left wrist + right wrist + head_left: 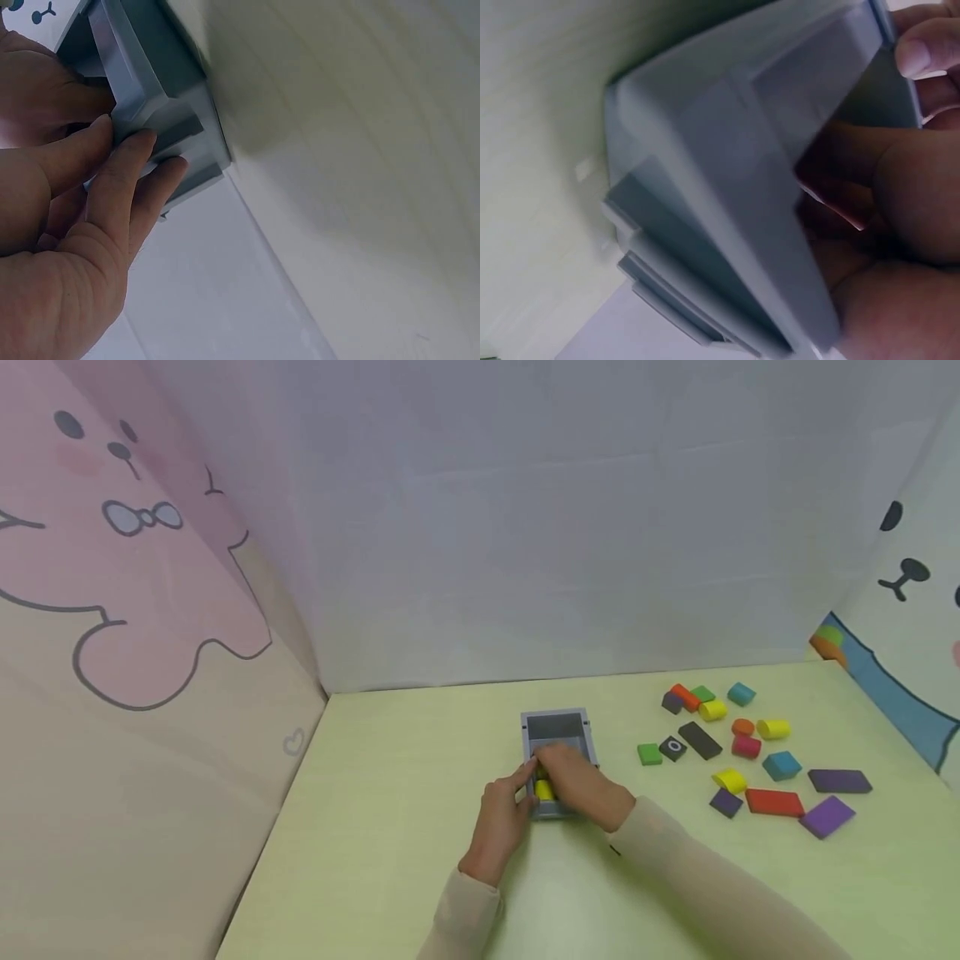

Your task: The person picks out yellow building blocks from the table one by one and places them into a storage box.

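Observation:
A small grey open box (555,718) stands on the table, with yellow blocks (544,790) in its near part. My left hand (501,818) grips the box's left side; in the left wrist view its thumb and fingers (112,187) meet the wall at the rim. My right hand (581,781) reaches down into the box from the right. Its fingertips are hidden inside, and the right wrist view shows curled fingers (847,157) in shadow behind the grey wall (727,180). Whether they hold a block cannot be told.
Loose coloured blocks lie scattered right of the box, among them a red slab (775,802), a purple slab (827,817), a blue block (782,766), a green block (649,754) and a yellow cylinder (774,728). Behind the table hangs a pale cloth (525,568).

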Available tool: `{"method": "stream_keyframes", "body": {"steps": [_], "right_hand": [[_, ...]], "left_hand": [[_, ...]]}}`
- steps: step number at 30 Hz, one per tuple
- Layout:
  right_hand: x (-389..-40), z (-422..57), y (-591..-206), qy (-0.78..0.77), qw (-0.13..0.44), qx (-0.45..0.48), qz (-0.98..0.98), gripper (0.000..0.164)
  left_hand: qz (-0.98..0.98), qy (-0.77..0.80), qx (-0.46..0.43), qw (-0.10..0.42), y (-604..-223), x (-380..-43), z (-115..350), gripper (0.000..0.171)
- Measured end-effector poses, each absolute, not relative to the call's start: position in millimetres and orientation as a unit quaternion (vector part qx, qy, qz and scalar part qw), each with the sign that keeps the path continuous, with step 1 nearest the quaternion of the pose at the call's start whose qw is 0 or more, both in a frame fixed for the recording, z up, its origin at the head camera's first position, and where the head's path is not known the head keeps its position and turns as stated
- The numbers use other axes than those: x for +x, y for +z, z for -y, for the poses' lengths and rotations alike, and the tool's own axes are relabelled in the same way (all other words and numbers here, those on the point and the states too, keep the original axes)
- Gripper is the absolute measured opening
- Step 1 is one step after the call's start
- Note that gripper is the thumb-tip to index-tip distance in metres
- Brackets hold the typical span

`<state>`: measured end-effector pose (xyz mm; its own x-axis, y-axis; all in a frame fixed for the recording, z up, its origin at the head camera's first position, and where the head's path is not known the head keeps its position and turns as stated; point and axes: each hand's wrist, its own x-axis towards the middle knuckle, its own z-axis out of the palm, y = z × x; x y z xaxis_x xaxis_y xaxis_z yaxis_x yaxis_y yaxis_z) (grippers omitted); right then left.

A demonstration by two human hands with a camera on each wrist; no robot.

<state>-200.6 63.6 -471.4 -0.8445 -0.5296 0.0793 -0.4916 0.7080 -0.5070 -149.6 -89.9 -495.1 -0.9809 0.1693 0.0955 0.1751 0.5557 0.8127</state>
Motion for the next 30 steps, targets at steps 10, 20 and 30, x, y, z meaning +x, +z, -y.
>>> {"method": "stream_keyframes", "body": {"steps": [10, 20, 30], "right_hand": [[-185, -91, -438, -0.29, -0.055, -0.246, -0.923, 0.026], [-179, -175, -418, -0.286, -0.063, -0.121, -0.948, 0.033], [-176, -253, -445, -0.238, 0.03, -0.056, -0.969, 0.038]], "left_hand": [[0.881, -0.466, -0.084, -0.005, -495, -150, 92, 0.056], [0.88, -0.468, -0.079, -0.008, -495, -152, 88, 0.058], [0.879, -0.471, -0.073, -0.014, -493, -152, 87, 0.058]]}}
